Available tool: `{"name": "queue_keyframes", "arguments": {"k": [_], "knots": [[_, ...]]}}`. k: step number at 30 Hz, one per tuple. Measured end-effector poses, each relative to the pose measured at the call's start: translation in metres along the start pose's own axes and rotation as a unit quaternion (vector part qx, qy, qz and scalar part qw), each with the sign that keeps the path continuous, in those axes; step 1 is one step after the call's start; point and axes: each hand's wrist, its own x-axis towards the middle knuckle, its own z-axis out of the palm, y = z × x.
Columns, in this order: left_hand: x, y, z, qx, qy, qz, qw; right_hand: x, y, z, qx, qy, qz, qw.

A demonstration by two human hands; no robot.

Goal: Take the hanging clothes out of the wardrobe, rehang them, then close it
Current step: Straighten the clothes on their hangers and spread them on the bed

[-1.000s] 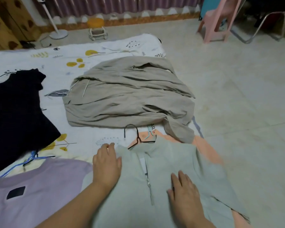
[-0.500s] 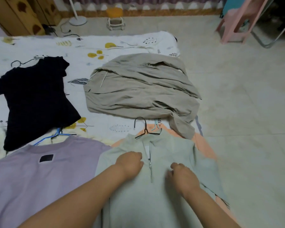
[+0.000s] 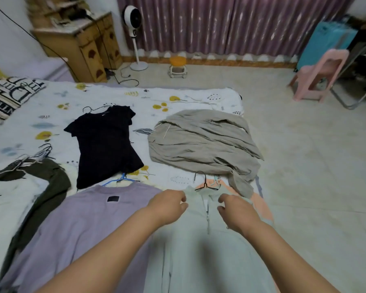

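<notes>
so both hands (image 3: 201,205) pinch the pale green top (image 3: 199,250) at its collar, lying lengthwise w/ collar pointing away.

A pale grey-green zip-neck top (image 3: 209,246) lies over a peach garment (image 3: 260,206). Beside it is a lilac sweatshirt (image 3: 76,225) with a small black patch (image 3: 113,199). The white bedsheet (image 3: 178,98) carries yellow and grey leaf prints. A black T-shirt (image 3: 106,142), a beige jacket (image 3: 205,142), mauve streaked curtains (image 3: 230,24) and a pink plastic chair (image 3: 319,75) also show.

Matt cloth pale green top (image 3: 199,250) on a thin black wire hanger (image 3: 205,183)
</notes>
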Motion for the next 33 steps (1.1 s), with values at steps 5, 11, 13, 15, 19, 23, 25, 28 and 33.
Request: {"name": "queue_keyframes", "arguments": {"k": [5, 11, 13, 15, 19, 23, 25, 28, 33], "knots": [[-0.057, -0.015, -0.032, -0.027, 0.027, -0.016, 0.999, -0.032, -0.051, -0.027, -0.011, 0.021, -0.055, 0.998], [-0.132, -0.056, -0.06, -0.053, 0.083, -0.043, 0.994, -0.069, -0.115, -0.035, -0.025, -0.007, -0.11, 0.994], [-0.158, -0.08, -0.064, -0.066, 0.093, -0.058, 0.992, -0.082, -0.14, -0.032, -0.038, -0.019, -0.127, 0.991], [-0.185, -0.107, -0.066, -0.073, 0.101, -0.079, 0.989, -0.094, -0.168, -0.027, -0.046, -0.025, -0.142, 0.988], [-0.244, -0.161, -0.073, -0.083, 0.14, -0.104, 0.981, -0.122, -0.232, -0.009, -0.044, -0.022, -0.169, 0.984], [-0.306, -0.22, -0.078, -0.107, 0.163, -0.142, 0.97, -0.153, -0.298, 0.015, -0.043, -0.012, -0.194, 0.98], [-0.338, -0.251, -0.08, -0.114, 0.173, -0.161, 0.965, -0.167, -0.332, 0.028, -0.037, -0.004, -0.211, 0.977], [-0.384, -0.294, -0.079, -0.123, 0.186, -0.183, 0.957, -0.188, -0.381, 0.046, -0.019, 0.011, -0.246, 0.969], [-0.439, -0.352, -0.076, -0.149, 0.206, -0.219, 0.942, -0.214, -0.447, 0.072, -0.01, 0.026, -0.289, 0.957]]}}
